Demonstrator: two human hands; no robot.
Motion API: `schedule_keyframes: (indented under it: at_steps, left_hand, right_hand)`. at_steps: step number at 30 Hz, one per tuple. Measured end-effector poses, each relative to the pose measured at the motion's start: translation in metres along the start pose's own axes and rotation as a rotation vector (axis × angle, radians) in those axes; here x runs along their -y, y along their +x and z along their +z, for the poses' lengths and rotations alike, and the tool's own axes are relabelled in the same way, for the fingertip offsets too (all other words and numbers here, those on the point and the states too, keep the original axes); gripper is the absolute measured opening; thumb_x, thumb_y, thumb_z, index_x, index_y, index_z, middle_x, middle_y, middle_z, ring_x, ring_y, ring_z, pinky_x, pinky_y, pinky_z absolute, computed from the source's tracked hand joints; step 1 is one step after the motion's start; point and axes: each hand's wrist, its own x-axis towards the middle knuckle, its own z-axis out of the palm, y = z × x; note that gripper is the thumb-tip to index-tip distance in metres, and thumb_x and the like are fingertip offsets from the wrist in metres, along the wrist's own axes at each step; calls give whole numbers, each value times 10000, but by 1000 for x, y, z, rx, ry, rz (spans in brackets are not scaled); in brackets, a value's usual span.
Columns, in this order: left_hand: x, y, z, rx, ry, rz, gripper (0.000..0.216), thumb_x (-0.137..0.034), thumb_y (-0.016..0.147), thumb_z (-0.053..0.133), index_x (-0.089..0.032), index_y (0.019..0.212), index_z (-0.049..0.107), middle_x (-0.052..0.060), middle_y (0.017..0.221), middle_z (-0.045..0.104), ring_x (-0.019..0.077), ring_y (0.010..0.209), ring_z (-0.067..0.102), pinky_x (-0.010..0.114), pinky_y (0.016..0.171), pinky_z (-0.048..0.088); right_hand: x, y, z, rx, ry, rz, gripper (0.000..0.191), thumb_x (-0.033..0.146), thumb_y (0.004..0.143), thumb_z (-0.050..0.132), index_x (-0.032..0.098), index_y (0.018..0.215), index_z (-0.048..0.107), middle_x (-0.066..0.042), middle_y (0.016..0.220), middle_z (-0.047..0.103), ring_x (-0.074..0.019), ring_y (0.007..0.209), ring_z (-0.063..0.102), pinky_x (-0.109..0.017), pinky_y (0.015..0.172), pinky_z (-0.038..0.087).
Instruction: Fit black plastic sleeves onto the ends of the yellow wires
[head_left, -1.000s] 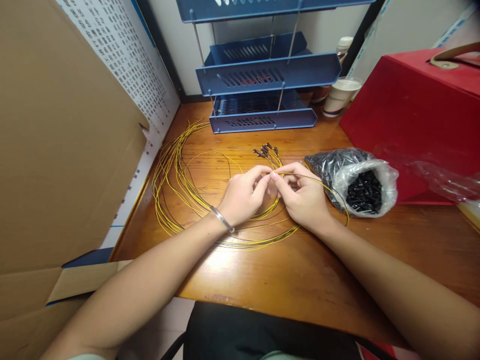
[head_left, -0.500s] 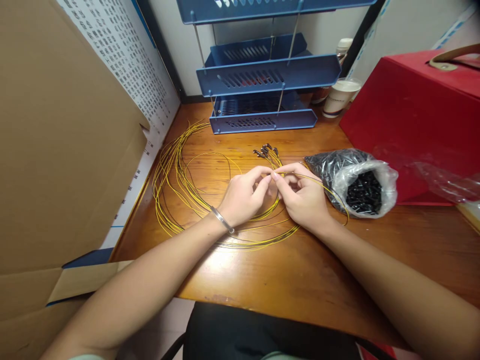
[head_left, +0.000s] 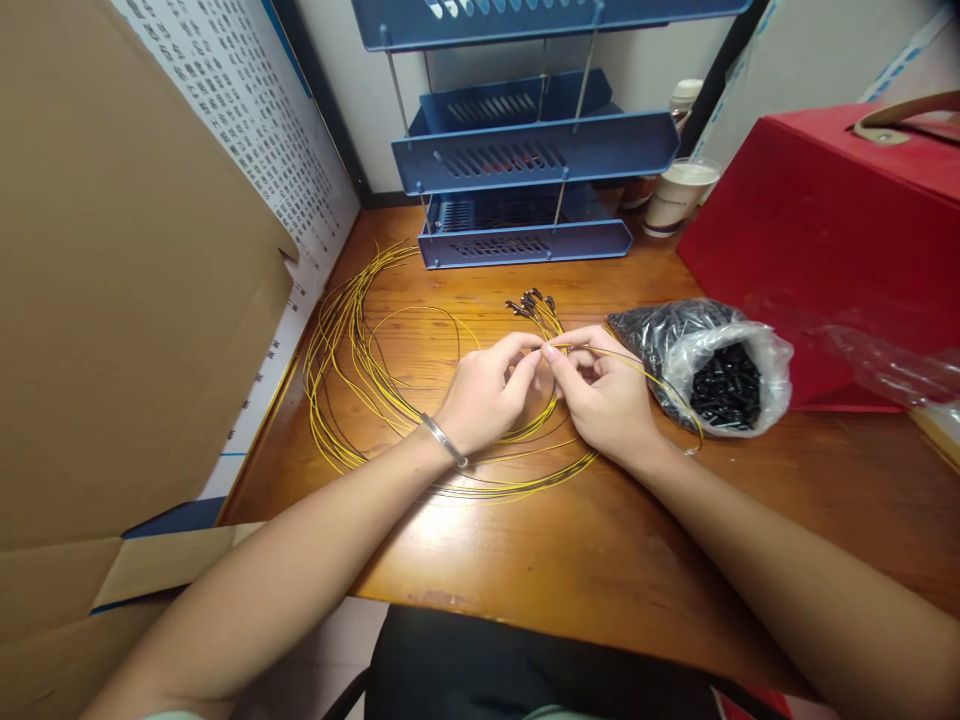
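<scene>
My right hand [head_left: 611, 400] pinches a thin yellow-and-black wire [head_left: 667, 386], which arcs out to the right over the wrist toward a plastic bag. Thumb and forefinger of my left hand [head_left: 484, 395] are pressed together, tip to tip with the right; the small dark thing between them is too covered to make out. Under both hands lies a loose coil of yellow-and-black wires [head_left: 330, 385] on the wooden table [head_left: 480, 560]. Just beyond the fingers, a bunch of black connector ends [head_left: 531, 300] tops several wires. The clear plastic bag [head_left: 776, 375] holds many small black pieces [head_left: 724, 390].
Blue tiered trays [head_left: 525, 248] stand at the back. Right of them are a paper cup [head_left: 675, 205] and a bottle [head_left: 686, 95]. A red box [head_left: 817, 240] with a handle bounds the right side. Cardboard [head_left: 135, 300] walls off the left.
Both hands keep nearly the same pose, fingertips together. The wire's free end beside the bag has shifted slightly to the right.
</scene>
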Motion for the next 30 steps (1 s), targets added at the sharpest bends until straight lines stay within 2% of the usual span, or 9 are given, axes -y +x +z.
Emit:
schedule_keyframes:
  at_steps: [4, 11, 20, 24, 30]
  left_hand:
    - [1, 1, 0, -4, 14, -4, 236, -296, 998, 499, -182, 1106, 676, 12, 825, 762, 143, 726, 685, 243, 699, 482]
    - [0, 1, 0, -7, 7, -2, 241, -286, 1000, 497, -189, 1123, 681, -3, 796, 757, 133, 703, 675, 239, 698, 476]
    - [1, 0, 0, 7, 29, 1, 243, -291, 1000, 494, -183, 1105, 685, 10, 819, 753, 142, 710, 666, 249, 691, 464]
    - [2, 1, 1, -8, 27, -7, 246, -295, 1001, 497, -190, 1117, 686, 6, 818, 760, 148, 739, 686, 252, 709, 475]
    - [1, 0, 0, 17, 13, 5, 259, -293, 1007, 491, -184, 1135, 688, 10, 820, 761, 144, 728, 679, 247, 698, 469]
  right_hand:
    - [1, -1, 0, 14, -19, 7, 145, 350, 913, 635, 215, 894, 586, 54, 541, 567, -111, 468, 513, -263, 471, 346]
    - [2, -1, 0, -45, -19, -23, 154, 358, 922, 637, 217, 933, 575, 67, 533, 563, -106, 451, 498, -263, 486, 372]
    - [-1, -1, -1, 24, -30, 0, 138, 346, 909, 634, 220, 905, 577, 62, 528, 562, -113, 459, 511, -267, 477, 359]
    - [0, -2, -1, -7, -25, -10, 130, 352, 930, 618, 232, 950, 572, 63, 561, 557, -115, 472, 516, -274, 492, 373]
    - [0, -1, -1, -27, -44, -21, 137, 351, 928, 628, 223, 909, 583, 60, 572, 555, -99, 455, 490, -267, 474, 353]
